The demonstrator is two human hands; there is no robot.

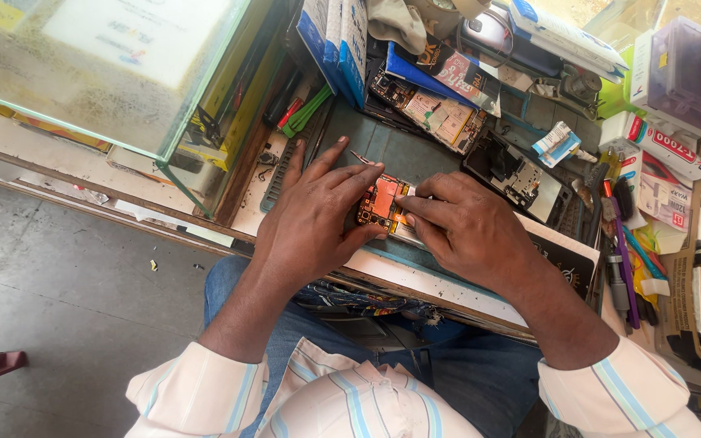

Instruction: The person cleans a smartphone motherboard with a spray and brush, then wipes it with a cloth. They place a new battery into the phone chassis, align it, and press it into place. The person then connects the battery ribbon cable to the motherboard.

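Left hand (314,212) & right hand (462,227) grip opened phone (380,204) on mat (399,146)

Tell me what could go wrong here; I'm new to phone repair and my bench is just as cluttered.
The opened phone sits pinched between the left hand and right hand, so a slip could scratch its exposed board. A small metal part lies loose on the mat and might get lost among the clutter.

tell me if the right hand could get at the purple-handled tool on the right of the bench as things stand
Probably yes. The right hand rests on the opened phone, and the purple-handled tool lies uncovered just beyond that forearm, among other tools, with nothing stacked on it.
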